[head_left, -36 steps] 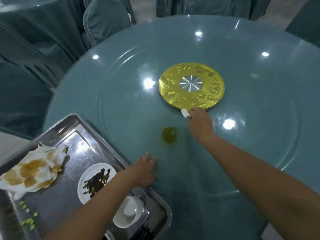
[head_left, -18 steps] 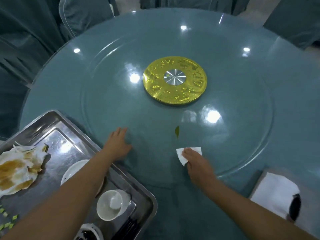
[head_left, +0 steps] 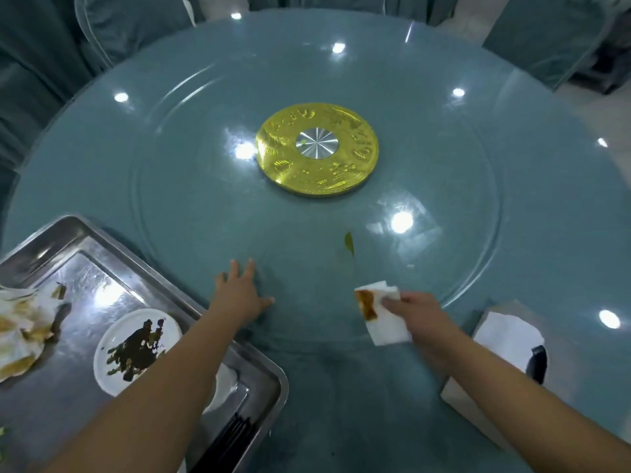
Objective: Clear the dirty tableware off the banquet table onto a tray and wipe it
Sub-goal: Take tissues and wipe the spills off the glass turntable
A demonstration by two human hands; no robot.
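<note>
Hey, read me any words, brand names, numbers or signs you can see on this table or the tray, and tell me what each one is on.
No readable text in this view.
Gold disc at the table's centre: embossed relief marks, too blurred to tell whether they are characters or ornament.
Tissue box at the right: no print visible.
Steel tray, dirty plate and the stained napkin in the right hand: no lettering.

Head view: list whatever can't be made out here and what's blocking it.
- White bowl on the tray: mostly hidden by the left forearm.
- Dark utensils in the tray's near corner: blurred, type unclear.
- Soiled napkins: cut off by the left edge.
- Tissue box: partly covered by the right forearm.
- Tissue in the right hand: its underside is hidden.
- Left hand: contact with the table can't be confirmed.
</note>
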